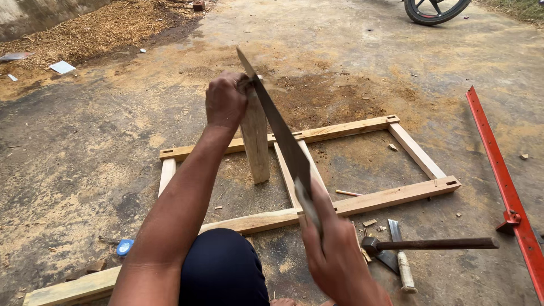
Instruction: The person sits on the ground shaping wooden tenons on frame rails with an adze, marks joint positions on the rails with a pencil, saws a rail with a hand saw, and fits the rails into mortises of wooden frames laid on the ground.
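Wooden frame [362, 201], hammer [430, 245], chisel [399, 258] nearby.

Single head view, steeply down and forward; hands close below, wooden frame [317, 170] on ground just beyond.

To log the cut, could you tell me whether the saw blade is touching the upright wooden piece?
Touching. The head view shows the saw blade resting on the top of the upright wooden piece, beside the left hand.

1 saw [280, 127], 1 hammer [430, 245], 1 chisel [401, 256], 1 wood frame [362, 203], 1 clamp [504, 175]
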